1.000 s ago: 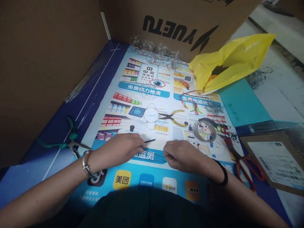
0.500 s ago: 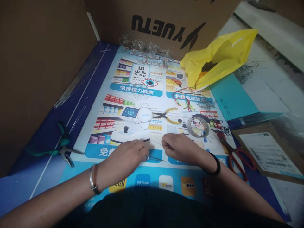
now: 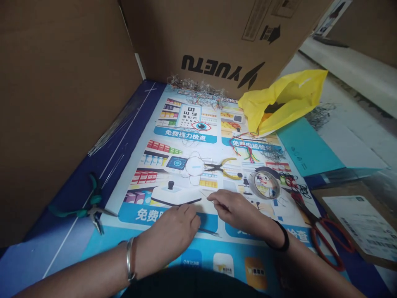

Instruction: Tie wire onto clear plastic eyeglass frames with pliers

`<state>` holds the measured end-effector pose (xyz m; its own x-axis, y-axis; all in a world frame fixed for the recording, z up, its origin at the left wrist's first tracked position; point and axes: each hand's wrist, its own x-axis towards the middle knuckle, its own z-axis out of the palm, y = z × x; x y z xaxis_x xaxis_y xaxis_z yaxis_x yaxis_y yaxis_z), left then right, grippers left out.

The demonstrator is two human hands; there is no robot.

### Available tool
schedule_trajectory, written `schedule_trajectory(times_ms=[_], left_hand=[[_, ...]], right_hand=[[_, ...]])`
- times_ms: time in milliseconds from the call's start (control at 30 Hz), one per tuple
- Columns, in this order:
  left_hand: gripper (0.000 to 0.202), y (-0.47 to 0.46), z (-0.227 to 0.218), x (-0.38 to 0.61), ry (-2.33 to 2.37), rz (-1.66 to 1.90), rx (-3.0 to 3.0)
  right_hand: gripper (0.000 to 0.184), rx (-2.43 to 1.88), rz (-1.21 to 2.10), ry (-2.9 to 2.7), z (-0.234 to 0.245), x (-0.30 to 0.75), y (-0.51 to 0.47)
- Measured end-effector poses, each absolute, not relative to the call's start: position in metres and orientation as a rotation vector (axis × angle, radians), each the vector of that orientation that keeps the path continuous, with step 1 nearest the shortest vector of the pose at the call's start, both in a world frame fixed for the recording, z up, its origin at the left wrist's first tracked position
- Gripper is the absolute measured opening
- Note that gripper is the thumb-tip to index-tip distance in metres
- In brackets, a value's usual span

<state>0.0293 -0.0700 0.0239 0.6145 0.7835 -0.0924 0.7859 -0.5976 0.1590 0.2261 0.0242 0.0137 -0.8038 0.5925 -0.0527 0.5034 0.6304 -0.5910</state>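
My left hand (image 3: 176, 229) rests low on the printed poster (image 3: 145, 231), its fingers curled closed and palm down. Whatever lies inside those fingers is hidden. Several thin dark wires (image 3: 209, 233) stick out to the right from beneath it; whether they are gripped or just lying there I cannot tell. Just to the right, my right hand (image 3: 234, 207) pinches a short thin wire (image 3: 204, 194) between thumb and forefinger, its tip pointing up and left. Yellow-handled pliers (image 3: 220, 167) lie above both hands, beside a white flower-shaped piece (image 3: 194, 167) with wire loops.
Green-handled pliers (image 3: 93, 205) lie at left, near straight wires (image 3: 114, 128). A tape roll (image 3: 264, 185), red-handled scissors (image 3: 328, 236) and coloured cords (image 3: 248, 153) lie at right. Behind stand a yellow bag (image 3: 285, 103), tangled wire pieces (image 3: 198, 87) and a cardboard wall (image 3: 217, 41).
The view has tilted up, so everything sits lower in the picture. My right hand has shifted slightly up and left over the poster, with its fingers opened out into a pinch.
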Motion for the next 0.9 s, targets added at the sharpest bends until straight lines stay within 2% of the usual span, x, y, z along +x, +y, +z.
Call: schedule_trajectory(times_ms=[233,400,500,700,900], left_hand=[[0.029,-0.069,0.028,0.021,1.281,-0.026,2.58],[0.019,-0.064,0.031,0.014,1.239,-0.015,2.479],[0.014,-0.061,0.035,0.009,1.216,0.025,2.458],[0.015,-0.056,0.035,0.004,1.434,0.405,2.546],[0.019,-0.052,0.032,0.014,1.457,0.171,2.64]], right_hand=[[0.019,-1.011,1.041,-2.573,0.016,0.224,0.027],[0.013,-0.987,1.136,-2.599,0.018,0.226,0.028],[0.016,-0.846,0.99,-2.709,0.017,0.227,0.028],[0.021,-0.702,0.565,-2.912,0.015,0.222,0.022],[0.017,-0.697,0.389,-2.966,0.023,0.211,0.016]])
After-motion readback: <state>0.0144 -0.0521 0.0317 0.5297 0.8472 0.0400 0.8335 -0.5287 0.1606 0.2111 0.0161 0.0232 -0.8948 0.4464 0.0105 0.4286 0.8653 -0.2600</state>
